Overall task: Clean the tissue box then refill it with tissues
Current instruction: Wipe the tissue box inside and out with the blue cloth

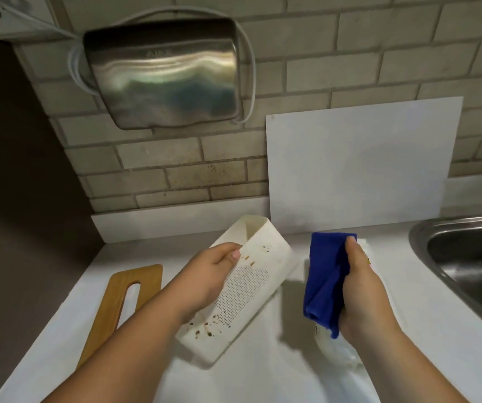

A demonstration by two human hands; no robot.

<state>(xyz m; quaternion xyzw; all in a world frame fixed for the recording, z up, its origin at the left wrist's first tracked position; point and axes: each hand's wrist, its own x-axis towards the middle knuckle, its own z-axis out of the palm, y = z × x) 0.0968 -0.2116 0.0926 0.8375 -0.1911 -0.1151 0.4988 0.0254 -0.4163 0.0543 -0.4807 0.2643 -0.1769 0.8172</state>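
My left hand (pixel 209 274) grips a white plastic tissue box (pixel 251 289) by its long edge and holds it tilted above the white counter (pixel 263 379). The box's upturned face has a dotted patch and brown stains near both ends. My right hand (pixel 363 289) holds a folded blue cloth (pixel 325 280) just to the right of the box, apart from it. A white plastic pack of tissues (pixel 335 350) lies on the counter under my right hand, mostly hidden. The wooden lid (pixel 117 309) with a long slot lies flat at the left.
A steel sink (pixel 466 257) is set into the counter at the right. A white board (pixel 359 164) leans against the tiled wall behind. A metal hand dryer (pixel 164 74) hangs on the wall above. A brown wall bounds the left side.
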